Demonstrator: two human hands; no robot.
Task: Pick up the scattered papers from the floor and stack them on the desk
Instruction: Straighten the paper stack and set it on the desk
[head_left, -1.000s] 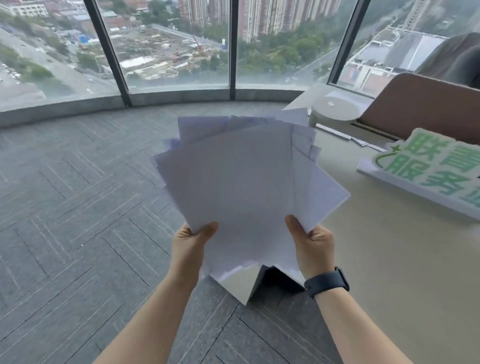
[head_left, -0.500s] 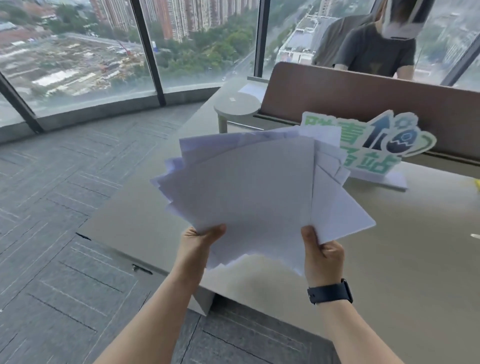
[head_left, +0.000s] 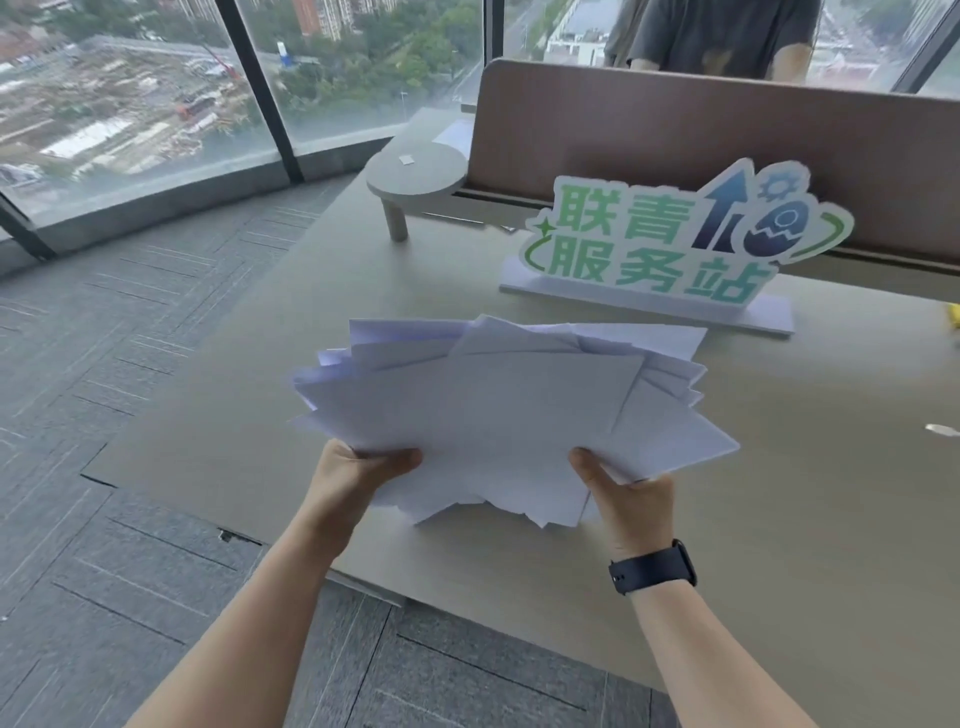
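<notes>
A loose, fanned bundle of white papers (head_left: 498, 410) hangs flat and low over the beige desk (head_left: 779, 493). My left hand (head_left: 358, 473) grips its near left edge, thumb on top. My right hand (head_left: 628, 493), with a black watch on the wrist, grips the near right edge the same way. The sheets are uneven, with corners sticking out on all sides. Whether the bundle's underside touches the desk I cannot tell.
A white and green standing sign (head_left: 670, 244) sits on the desk behind the papers. A small round stand (head_left: 415, 176) and a brown divider panel (head_left: 727, 150) lie further back. A person stands beyond the divider. Grey carpet (head_left: 104, 364) and windows are to the left.
The view has swung from the floor to the desk. Both hands have carried the papers over the desk and tipped them from upright to nearly flat and lower.
</notes>
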